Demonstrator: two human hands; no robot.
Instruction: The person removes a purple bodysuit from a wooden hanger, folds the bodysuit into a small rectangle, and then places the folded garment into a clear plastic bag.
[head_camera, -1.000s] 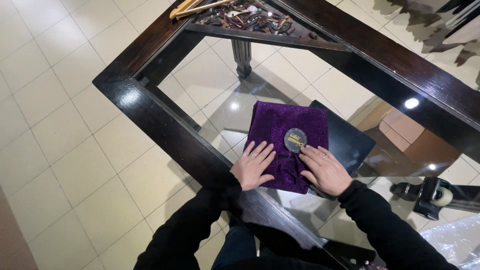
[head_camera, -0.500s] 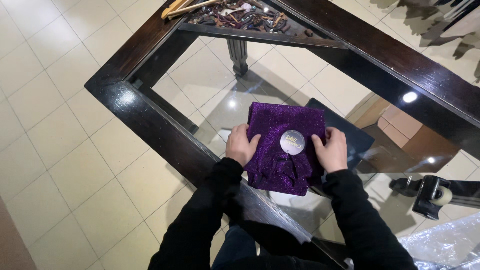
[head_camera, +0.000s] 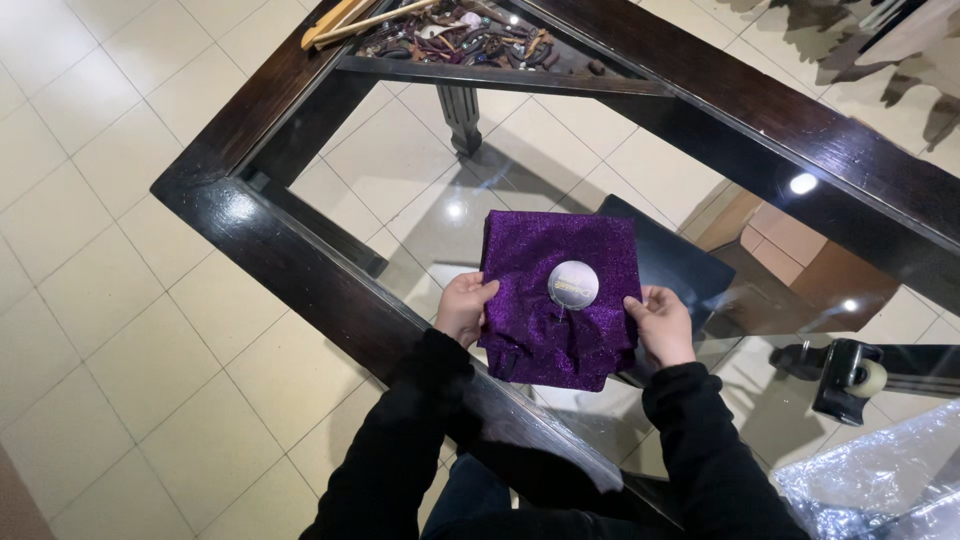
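Hands grip a folded, glittery purple cloth (head_camera: 560, 300) by its sides, left hand (head_camera: 465, 308) and right hand (head_camera: 660, 322) curled around opposite edges. A round silver disc (head_camera: 573, 284) rests on it. It lies on the dark-framed glass worktop (head_camera: 300, 270) near the near edge.

Glittery purple cloth (head_camera: 560, 300), shiny metal disc (head_camera: 573, 284), glossy dark-wood glass table (head_camera: 300, 260)

Bright overhead light; sharp focus. Lamp glare spots dot the glass tabletop (head_camera: 480, 190), and soft shadows fall on the tiles beneath it.
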